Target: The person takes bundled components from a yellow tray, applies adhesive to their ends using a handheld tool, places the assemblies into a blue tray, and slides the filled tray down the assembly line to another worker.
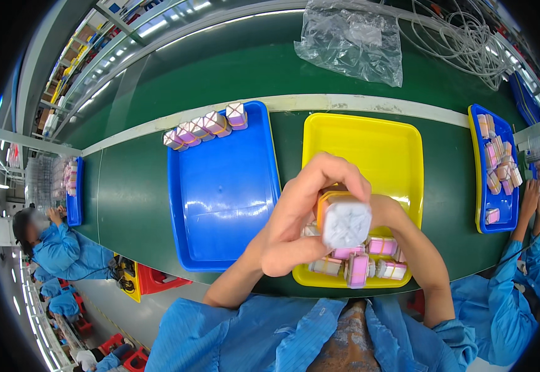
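Note:
My left hand (301, 204) is raised over the yellow tray (363, 127), its thumb and fingers wrapped round a small block-shaped pack (347, 225). The pack's crinkled white end faces up, with an orange edge along its side. Just behind it is my right hand (383, 211); its fingers are hidden by the pack and my left hand, so their grip cannot be told. Below both hands, several pink-and-white packs (358, 269) lie loosely in the near part of the yellow tray.
A blue tray (220, 217) stands to the left, with a row of packs (199, 128) along its far edge. At the right, another blue tray (478, 173) holds more packs. Beyond the pale strip lie a plastic bag (350, 43) and coiled cable (462, 49). Co-workers sit on both sides.

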A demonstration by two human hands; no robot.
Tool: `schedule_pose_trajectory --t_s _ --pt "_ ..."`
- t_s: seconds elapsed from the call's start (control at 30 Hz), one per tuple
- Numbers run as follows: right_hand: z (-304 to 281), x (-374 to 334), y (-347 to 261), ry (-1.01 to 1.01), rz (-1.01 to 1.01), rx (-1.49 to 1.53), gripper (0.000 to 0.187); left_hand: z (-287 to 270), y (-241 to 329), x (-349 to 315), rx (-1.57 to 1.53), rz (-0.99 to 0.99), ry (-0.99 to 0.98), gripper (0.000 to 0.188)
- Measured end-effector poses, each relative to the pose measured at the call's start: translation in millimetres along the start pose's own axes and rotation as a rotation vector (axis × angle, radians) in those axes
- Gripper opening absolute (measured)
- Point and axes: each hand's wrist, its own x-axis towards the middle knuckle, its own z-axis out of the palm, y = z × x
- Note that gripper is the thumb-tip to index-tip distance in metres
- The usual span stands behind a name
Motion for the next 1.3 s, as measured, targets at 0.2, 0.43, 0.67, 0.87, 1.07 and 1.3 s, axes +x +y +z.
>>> schedule_pose_trajectory --t_s 0.2,0.43,0.67,0.87,1.07,1.3 --pt "-19.3 -38.5 -13.8 0.546 -0.037 -0.385 0.040 -61.2 36.4 13.1 1.192 0.007 -0.152 0.044" --pt "-58.8 -63.8 -51.9 0.868 -0.207 -0.479 0.032 -147.5 30.6 47.7 1.693 -0.127 -0.200 0.030" --pt "-61.4 -57.1 -47.9 0.900 -0.213 -0.474 0.031 -137.9 28.7 40.7 1.428 -0.115 0.007 0.033" --pt "-64.0 -58.1 -41.4 0.927 -0.192 -0.498 0.032 -102.5 12.7 15.0 0.006 0.125 0.077 0.052" --pt "-61.0 -50.6 -53.4 0.886 -0.229 -0.380 0.034 -83.4 9.9 11.0 -0.394 0.144 -0.131 0.049" --pt "-56.5 -53.6 -57.7 1.005 -0.366 -0.080 0.038 -80.2 11.6 10.2 -0.409 0.153 -0.105 0.048"
